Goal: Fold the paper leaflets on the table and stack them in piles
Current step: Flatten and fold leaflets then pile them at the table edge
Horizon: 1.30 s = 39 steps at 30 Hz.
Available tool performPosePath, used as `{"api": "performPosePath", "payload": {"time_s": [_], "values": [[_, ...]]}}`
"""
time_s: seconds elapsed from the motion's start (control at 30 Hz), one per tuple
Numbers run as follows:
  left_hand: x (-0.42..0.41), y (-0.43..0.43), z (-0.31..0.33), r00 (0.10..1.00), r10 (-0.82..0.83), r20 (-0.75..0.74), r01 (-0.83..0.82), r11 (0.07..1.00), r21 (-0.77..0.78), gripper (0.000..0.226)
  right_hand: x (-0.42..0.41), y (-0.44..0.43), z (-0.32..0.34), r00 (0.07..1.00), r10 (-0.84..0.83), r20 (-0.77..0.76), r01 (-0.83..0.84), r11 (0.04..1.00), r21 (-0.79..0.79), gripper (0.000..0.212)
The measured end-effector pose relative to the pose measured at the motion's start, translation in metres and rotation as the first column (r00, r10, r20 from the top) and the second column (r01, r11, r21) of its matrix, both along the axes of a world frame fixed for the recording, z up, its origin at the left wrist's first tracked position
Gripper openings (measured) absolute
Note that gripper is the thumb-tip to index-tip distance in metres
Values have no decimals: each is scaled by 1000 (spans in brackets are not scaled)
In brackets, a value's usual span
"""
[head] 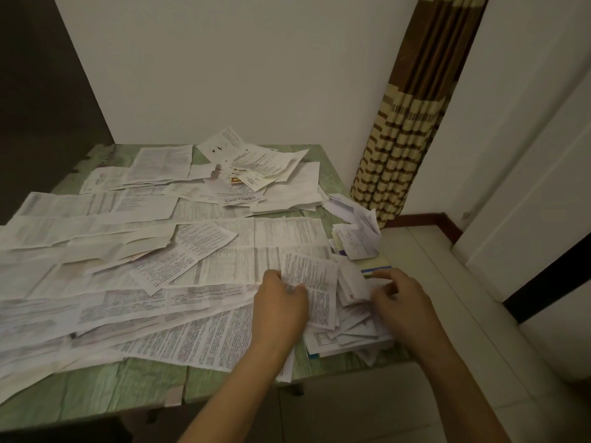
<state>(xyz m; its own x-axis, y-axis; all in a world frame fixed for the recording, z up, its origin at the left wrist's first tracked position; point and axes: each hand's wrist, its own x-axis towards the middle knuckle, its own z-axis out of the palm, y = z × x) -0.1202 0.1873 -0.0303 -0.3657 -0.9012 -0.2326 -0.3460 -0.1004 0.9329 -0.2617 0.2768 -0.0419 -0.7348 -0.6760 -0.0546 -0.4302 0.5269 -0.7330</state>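
head view. item: left hand (pixel 281 302), lower centre-right of the frame, fingers curled and thumb pressed on the left edge of a folded leaflet (pixel 315 282), pinching it; probably held this way so it can go onto the near pile (pixel 351 321), which lies touching it on the right at the table's near right corner. item: right hand (pixel 399 302), over that pile, fingers loosely bent and touching the top sheets; whether they grip one cannot be told; likely steadying the stack so it keeps square. item: second pile (pixel 358 241), further up the right edge, slumped and uneven. item: unfolded leaflets (pixel 128 282), many, overlapping across the left and centre and heaped toward the far edge, still to be folded. surface: table (pixel 96 388), green marbled top, bare along the bottom left of the frame. room: plain white wall (pixel 224 59) at top; striped brown-and-cream curtain (pixel 412 116) at upper right; pale tiled floor (pixel 447 298) at right.
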Motion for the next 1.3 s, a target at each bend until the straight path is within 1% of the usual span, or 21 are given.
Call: {"api": "performPosePath", "payload": {"time_s": [0.03, 0.1, 0.2, 0.3, 0.4, 0.5, 0.57, 0.67, 0.8, 0.83, 0.93, 1.0, 1.07, 1.1, 1.2, 1.23, 1.3], "values": [[-1, 0, -1, 1000, -4, 16, 4, 1000, -11, 7, 1, -1, 0, 1000, -5, -2, 5, 1000, -1, 17], [-1, 0, -2, 1000, -6, 26, 6, 1000, -18, 8, 7, -5, 0, 999, -28, -26, 28, 999, 33, 22], [4, -1, -1, 1000, 19, -5, -18, 1000, 25, 10, 20, -8, 1, 991, -52, -126, 68, 990, 125, 30], [13, -11, 5, 988, 134, -78, -120, 980, 159, 21, 26, -10, 2, 982, -64, -176, 88, 987, 137, 32], [23, -20, 11, 959, 245, -144, -190, 930, 316, 21, 28, -11, -1, 979, -72, -188, 93, 990, 104, 34], [23, -14, 16, 974, 185, -132, -116, 906, 408, 17, 32, -13, -3, 969, -107, -224, 125, 990, 68, 37], [18, -4, 14, 982, 137, -133, -65, 896, 438, 17, 33, -13, -3, 959, -118, -259, 144, 986, 84, 38], [12, 4, 8, 979, 138, -152, -72, 924, 375, 17, 35, -11, -1, 946, -79, -313, 129, 981, 144, 39], [9, 7, 6, 976, 141, -166, -80, 941, 329, 15, 41, -9, 2, 975, -53, -214, 75, 992, 100, 27], [10, 9, 5, 975, 142, -170, -80, 942, 325, 14, 43, -9, 3, 980, -44, -193, 64, 993, 98, 27], [12, 13, 2, 974, 140, -177, -84, 953, 290, 13, 46, -10, 3, 986, -59, -155, 76, 991, 109, 39], [13, 15, 0, 976, 131, -176, -83, 964, 252, 12, 42, -11, 5, 995, -65, -77, 74, 988, 132, 50], [13, 16, -1, 974, 130, -184, -85, 968, 235, 11, 39, -12, 6, 999, -49, 4, 48, 988, 149, 50], [12, 16, -2, 973, 130, -190, -84, 969, 234, 11, 38, -12, 7, 1000, -29, 9, 28, 986, 161, 47], [15, 14, -6, 957, 167, -237, -90, 948, 306, 13, 41, -14, 4, 998, -2, -56, 13, 982, 187, 43], [17, 14, -6, 945, 193, -266, -94, 934, 344, 13, 42, -14, 3, 999, -12, -53, 21, 988, 156, 41], [22, 11, -4, 913, 266, -308, -134, 911, 391, 14, 39, -12, 3, 999, -44, 26, 42, 998, 55, 32]]}}
